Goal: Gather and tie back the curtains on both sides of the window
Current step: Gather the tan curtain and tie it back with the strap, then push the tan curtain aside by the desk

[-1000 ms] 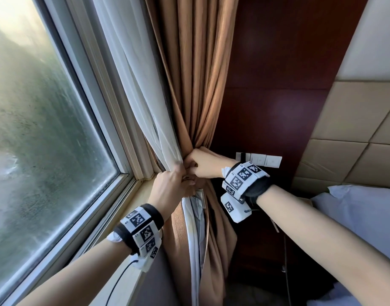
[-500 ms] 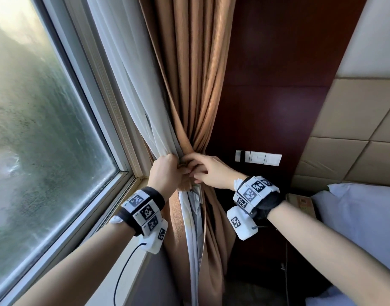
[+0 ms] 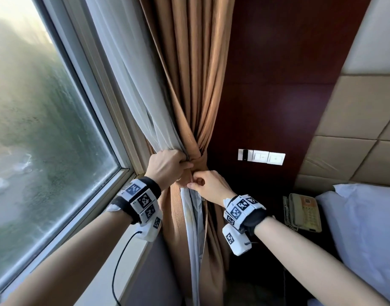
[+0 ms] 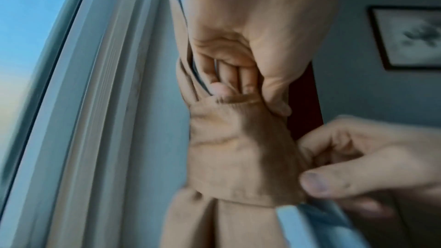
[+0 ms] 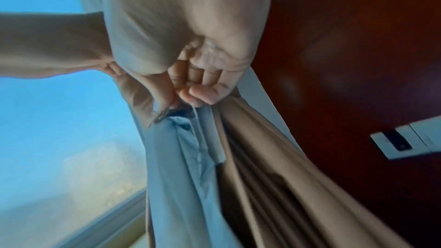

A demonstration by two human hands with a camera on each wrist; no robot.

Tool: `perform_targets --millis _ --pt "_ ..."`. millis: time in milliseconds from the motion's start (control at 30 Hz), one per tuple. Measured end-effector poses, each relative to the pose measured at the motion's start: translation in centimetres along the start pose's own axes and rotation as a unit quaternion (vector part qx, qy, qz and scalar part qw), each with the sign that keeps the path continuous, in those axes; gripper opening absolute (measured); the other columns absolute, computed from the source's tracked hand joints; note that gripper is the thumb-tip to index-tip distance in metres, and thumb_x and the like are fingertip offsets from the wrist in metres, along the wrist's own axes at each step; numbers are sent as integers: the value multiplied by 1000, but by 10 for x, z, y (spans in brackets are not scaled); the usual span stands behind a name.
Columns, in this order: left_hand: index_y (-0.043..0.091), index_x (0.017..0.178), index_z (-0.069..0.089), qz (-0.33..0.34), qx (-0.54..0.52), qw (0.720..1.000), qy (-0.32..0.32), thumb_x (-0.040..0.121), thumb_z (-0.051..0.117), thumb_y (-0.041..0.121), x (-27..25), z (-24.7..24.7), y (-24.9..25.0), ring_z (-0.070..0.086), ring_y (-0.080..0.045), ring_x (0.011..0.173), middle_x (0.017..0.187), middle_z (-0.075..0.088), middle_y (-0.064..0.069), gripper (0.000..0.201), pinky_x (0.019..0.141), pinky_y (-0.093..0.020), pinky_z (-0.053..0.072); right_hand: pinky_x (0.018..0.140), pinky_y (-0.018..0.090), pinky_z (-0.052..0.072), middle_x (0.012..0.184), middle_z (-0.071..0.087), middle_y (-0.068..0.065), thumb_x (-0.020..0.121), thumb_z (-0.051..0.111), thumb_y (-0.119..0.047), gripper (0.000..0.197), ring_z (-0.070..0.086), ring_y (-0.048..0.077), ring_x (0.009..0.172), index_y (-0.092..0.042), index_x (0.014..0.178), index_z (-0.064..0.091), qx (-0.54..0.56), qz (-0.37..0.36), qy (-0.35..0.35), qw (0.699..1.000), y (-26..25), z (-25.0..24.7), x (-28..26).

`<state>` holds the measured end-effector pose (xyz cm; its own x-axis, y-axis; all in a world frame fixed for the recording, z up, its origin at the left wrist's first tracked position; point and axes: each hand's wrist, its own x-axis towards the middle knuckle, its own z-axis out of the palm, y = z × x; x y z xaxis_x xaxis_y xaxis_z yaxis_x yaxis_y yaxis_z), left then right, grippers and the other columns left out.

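Observation:
A tan curtain (image 3: 190, 74) and a white sheer curtain (image 3: 132, 85) hang gathered at the window's right side. A tan tieback band (image 4: 238, 148) wraps the bundle at its waist. My left hand (image 3: 167, 166) grips the bundle at the band's top edge, fingers curled into the folds (image 4: 229, 74). Just below and to the right, my right hand (image 3: 208, 186) pinches the band's end between thumb and fingers (image 5: 190, 93). Below the band the tan curtain (image 5: 274, 157) and sheer curtain (image 5: 181, 167) hang loose.
The window (image 3: 39, 129) and its sill (image 3: 132, 257) lie to the left. A dark wood wall panel carries a switch plate (image 3: 261, 156). A telephone (image 3: 303, 213) and a white pillow (image 3: 366, 228) sit at the right.
Both hands have shifted along the gathered waist: the left one moved up onto the bundle's top, the right one dropped slightly lower and now pinches the band's end.

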<state>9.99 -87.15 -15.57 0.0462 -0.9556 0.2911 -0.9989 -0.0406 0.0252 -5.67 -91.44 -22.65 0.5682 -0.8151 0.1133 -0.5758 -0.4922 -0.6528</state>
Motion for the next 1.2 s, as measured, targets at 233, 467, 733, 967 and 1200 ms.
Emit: perform_targets --millis 233,467,733,967,1200 --pt "18 91 68 99 144 984 20 96 41 53 -1 -9 1 66 -25 83 85 68 -3 45 66 -32 46 63 33 48 66 59 -1 78 70 -44 28 59 23 71 -19 69 66 -35 13 -30 999 -3 -16 18" --pt "16 79 66 112 88 989 42 95 45 50 -6 -3 12 66 -24 73 77 69 -2 43 65 -32 48 69 31 47 93 71 9 55 59 -86 78 67 30 92 -17 87 69 -148 64 35 986 5 -23 27" --pt "24 109 66 110 7 983 149 93 57 24 -46 4 -23 57 -13 98 108 61 5 18 77 -27 48 50 32 37 40 42 0 72 67 -63 67 41 13 39 -7 43 46 -47 -54 -70 995 -12 -25 18" --pt "19 96 70 -50 17 981 186 85 63 7 -133 -50 -86 58 -21 92 100 61 -1 18 74 -34 52 86 37 49 94 68 7 89 52 -48 34 65 26 95 -18 76 64 -234 -195 -117 945 -103 -6 -4" --pt "16 98 70 -199 85 964 153 82 63 2 -310 -129 -127 61 -23 98 112 60 -4 22 78 -42 55 53 28 40 53 52 -9 90 57 -35 36 51 14 52 -21 57 52 -110 -445 -233 857 -293 75 -85"
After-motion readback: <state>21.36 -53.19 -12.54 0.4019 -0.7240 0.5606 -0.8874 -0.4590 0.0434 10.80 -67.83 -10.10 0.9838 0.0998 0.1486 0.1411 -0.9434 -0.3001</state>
